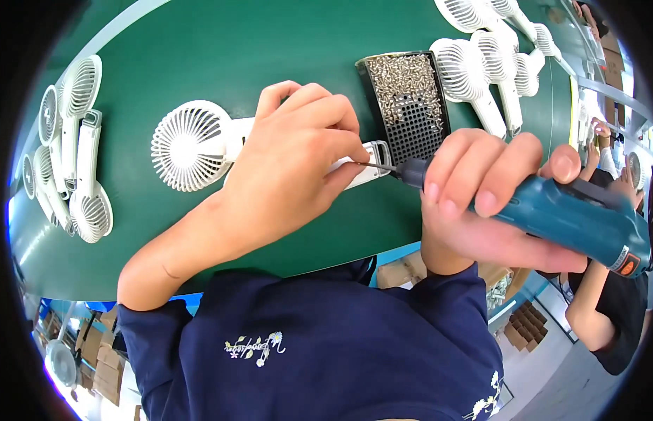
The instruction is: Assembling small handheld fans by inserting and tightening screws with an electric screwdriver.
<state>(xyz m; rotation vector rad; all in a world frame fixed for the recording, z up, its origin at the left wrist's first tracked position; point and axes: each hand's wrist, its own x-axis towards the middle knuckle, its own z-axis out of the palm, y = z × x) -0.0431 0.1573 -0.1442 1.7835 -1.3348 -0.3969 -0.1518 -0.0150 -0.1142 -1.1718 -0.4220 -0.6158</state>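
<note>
A white handheld fan [190, 145] lies on the green table, its round grille at the left and its handle running right beneath my left hand [291, 154]. Thumb and forefinger of that hand are pinched together at the tip of a thin screwdriver bit [380, 166], over the handle; whatever sits between them is too small to make out. My right hand [481, 186] is wrapped round a teal electric screwdriver [572, 221], held nearly level with its bit pointing left. The handle's far end shows just below the bit, while my left hand covers its middle.
Beyond the handle stands a black tray [414, 140] with a perforated grid and many small screws. More white fans lie in a group at the left [79, 147] and at the back right [474, 67]. Another person's arm [591, 309] shows at the right edge.
</note>
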